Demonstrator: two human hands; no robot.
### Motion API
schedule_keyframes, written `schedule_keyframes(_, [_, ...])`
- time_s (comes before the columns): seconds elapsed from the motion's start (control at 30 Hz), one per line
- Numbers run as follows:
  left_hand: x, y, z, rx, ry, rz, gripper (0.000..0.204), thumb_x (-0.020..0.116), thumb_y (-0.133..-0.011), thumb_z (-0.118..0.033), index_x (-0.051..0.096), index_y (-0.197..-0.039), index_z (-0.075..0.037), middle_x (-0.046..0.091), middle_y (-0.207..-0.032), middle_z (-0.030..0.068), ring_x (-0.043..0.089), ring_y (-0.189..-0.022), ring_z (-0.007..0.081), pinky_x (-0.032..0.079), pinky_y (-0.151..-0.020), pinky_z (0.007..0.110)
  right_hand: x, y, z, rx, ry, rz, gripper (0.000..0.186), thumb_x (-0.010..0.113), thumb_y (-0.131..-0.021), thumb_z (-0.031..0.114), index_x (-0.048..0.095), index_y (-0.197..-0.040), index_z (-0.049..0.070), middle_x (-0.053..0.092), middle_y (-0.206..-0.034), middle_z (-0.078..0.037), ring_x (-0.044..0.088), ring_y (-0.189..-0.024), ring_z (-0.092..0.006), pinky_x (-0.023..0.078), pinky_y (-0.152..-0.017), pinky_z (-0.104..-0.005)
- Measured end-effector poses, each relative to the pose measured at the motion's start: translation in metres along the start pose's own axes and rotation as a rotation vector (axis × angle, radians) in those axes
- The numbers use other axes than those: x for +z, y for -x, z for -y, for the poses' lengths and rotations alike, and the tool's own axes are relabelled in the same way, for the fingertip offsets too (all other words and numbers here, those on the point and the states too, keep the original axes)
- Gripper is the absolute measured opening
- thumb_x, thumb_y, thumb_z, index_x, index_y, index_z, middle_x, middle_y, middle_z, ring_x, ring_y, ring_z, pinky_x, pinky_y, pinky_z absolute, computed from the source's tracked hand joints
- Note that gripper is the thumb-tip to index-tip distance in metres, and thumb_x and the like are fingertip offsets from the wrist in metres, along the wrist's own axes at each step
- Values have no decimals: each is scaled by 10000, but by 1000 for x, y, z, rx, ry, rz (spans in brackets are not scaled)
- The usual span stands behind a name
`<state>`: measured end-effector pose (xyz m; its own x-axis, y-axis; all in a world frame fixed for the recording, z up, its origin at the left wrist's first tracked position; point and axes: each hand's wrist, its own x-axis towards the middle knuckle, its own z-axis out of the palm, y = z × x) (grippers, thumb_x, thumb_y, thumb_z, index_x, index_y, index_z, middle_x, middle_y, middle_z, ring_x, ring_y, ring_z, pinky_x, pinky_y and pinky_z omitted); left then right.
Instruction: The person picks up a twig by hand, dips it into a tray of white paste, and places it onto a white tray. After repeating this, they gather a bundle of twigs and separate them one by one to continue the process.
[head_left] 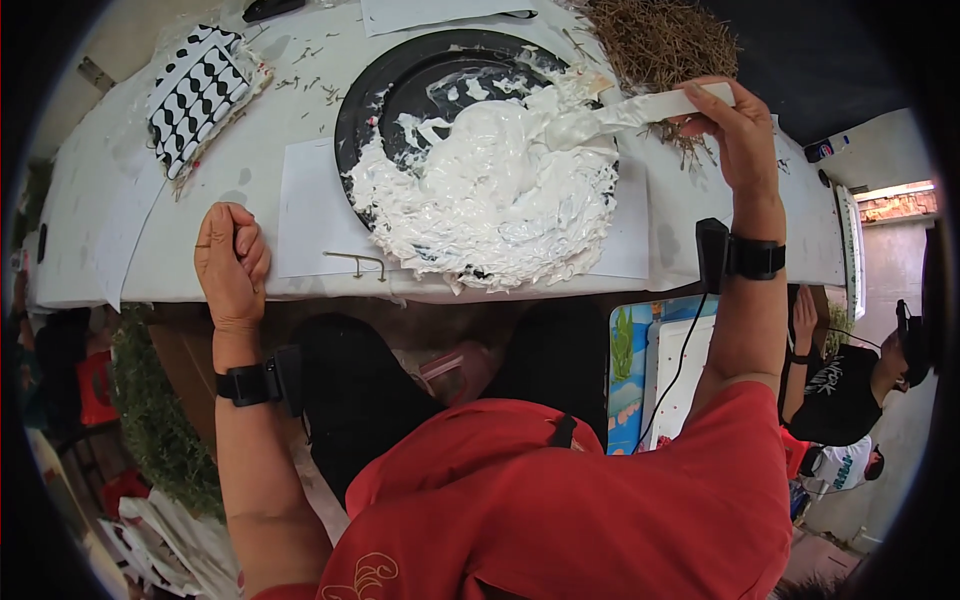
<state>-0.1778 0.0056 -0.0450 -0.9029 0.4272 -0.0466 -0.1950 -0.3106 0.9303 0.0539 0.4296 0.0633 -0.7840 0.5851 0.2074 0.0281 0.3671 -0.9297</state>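
Note:
A round black plate [372, 90] lies on the table, much of it covered by a thick, glossy white paste [490, 190] that reaches over the near rim. My right hand [730, 125], beyond the plate's right side, pinches the end of a flat white spatula [655, 106]. The spatula's other end is coated with paste and rests in the heap at the plate's upper right. My left hand [232, 258] is curled into a fist at the table's near edge, left of the plate, with nothing visible in it.
Dry brown twigs [660, 45] are piled at the back right. A patterned black-and-white piece [200, 100] lies back left. Paper sheets [310, 190] sit under the plate, beside a bent metal piece [355, 264]. A blue tray [625, 370] is below the table edge; other people [850, 390] are at right.

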Motion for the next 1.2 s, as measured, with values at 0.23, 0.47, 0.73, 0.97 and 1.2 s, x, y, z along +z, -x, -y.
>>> schedule_keyframes(0.23, [3,-1,2,29,-25,-46,294,411,-999,-279,481,-823,-53,309,-610,-53,227,-468,25,183,-389,180,5,-8,-14,131,-102,105,182,597,-874,133,633,-960,-24,672,-826,-117,660,-670,-150,523,-571,-222])
schedule_keyframes(0.47, [-1,0,3,71,-36,-35,292,432,-991,-277,493,-812,-54,336,-608,-47,245,-477,22,198,-394,174,23,-8,-8,167,-96,198,177,595,-874,132,631,-954,-22,670,-823,-120,657,-657,-151,521,-564,-225])
schedule_keyframes(0.73, [0,-11,3,56,-22,43,294,444,-987,-277,507,-822,-42,343,-605,-49,251,-479,16,203,-397,168,40,12,-5,121,-52,160,177,601,-871,136,631,-954,-18,668,-827,-117,660,-661,-160,515,-561,-216])
schedule_keyframes(0.97, [-1,-13,3,67,12,89,302,457,-983,-284,523,-823,-36,343,-607,-54,249,-479,16,200,-400,168,54,38,3,100,-57,108,173,595,-872,126,630,-955,-22,668,-860,-126,664,-684,-168,514,-561,-218])
schedule_keyframes(1.2, [-5,-14,4,58,21,72,297,483,-972,-300,537,-826,-47,351,-609,-61,254,-476,12,198,-400,169,70,69,11,103,-207,67,168,575,-882,106,625,-960,-34,665,-883,-136,665,-707,-190,510,-589,-227])
